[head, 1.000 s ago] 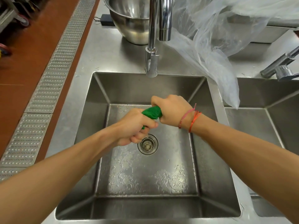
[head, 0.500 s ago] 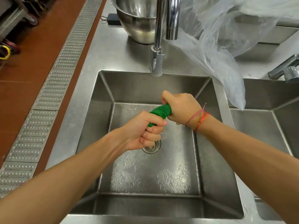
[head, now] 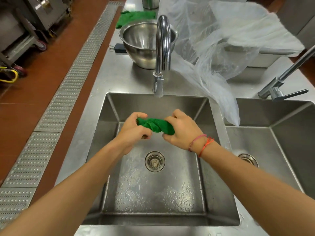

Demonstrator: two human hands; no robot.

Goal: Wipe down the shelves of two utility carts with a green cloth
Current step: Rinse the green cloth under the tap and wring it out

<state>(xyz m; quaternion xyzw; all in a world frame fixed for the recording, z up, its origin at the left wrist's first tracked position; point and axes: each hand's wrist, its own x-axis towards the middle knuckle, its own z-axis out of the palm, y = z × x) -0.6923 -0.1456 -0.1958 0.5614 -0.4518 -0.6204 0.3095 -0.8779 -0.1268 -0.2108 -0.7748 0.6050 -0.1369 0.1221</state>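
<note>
We see left hand [head: 134,133] and right hand [head: 183,133], fingers clamped on one green cloth [head: 156,126] over left sink [head: 109,120] of two; one bowl [head: 141,48], second cloth [head: 136,17] at bench [head: 119,79] far edge.

Head camera: looking forward-down, close above sink [head: 136,106].

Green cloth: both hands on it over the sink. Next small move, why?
Probably unfurl the green cloth over the sink. It is bunched in a roll, gripped at one end by the left hand and at the other by the right hand, no water runs from the faucet, and a flat cloth suits wiping cart shelves.
</note>
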